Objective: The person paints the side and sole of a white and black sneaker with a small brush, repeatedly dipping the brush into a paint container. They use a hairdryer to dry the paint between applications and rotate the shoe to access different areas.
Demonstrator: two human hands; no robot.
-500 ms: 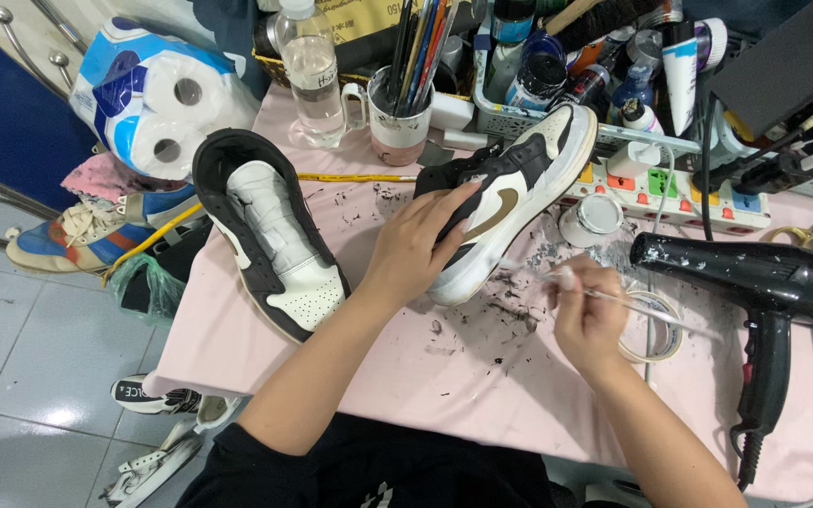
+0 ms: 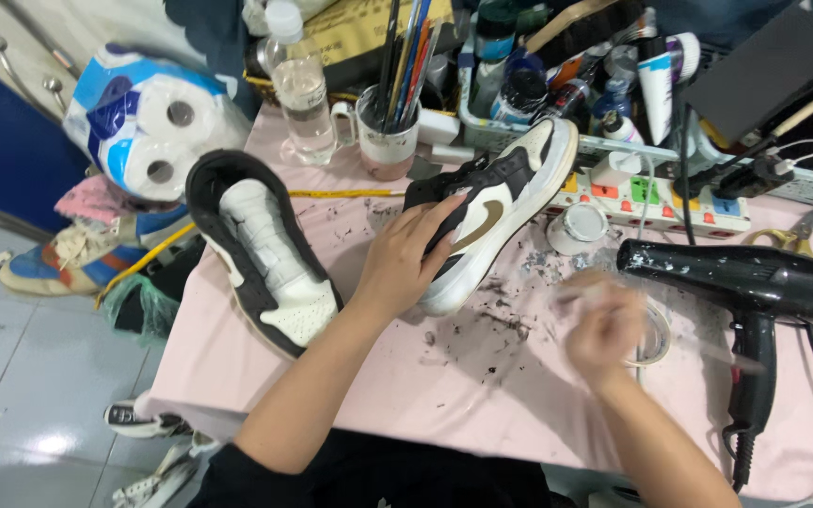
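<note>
My left hand (image 2: 406, 259) grips a black, cream and brown sneaker (image 2: 510, 193) that lies tilted on its side on the pink table cover (image 2: 482, 386). My right hand (image 2: 604, 325) is blurred, just right of the sneaker's toe, and holds a thin clear stick-like tool (image 2: 576, 293) whose tip I cannot make out. A second sneaker (image 2: 265, 249) lies sole-up to the left, black-edged with a white sole.
A black hair dryer (image 2: 755, 292) lies at the right with its cord. Behind stand a mug of brushes (image 2: 390, 132), a water bottle (image 2: 298, 89), a power strip (image 2: 656, 198), a small white jar (image 2: 578, 228) and paint bottles. Paper rolls (image 2: 148, 122) sit far left. Dark scrapings dot the cover.
My right hand has moved quickly and is now blurred, slightly lower and further right. My left hand keeps the same hold on the sneaker.
</note>
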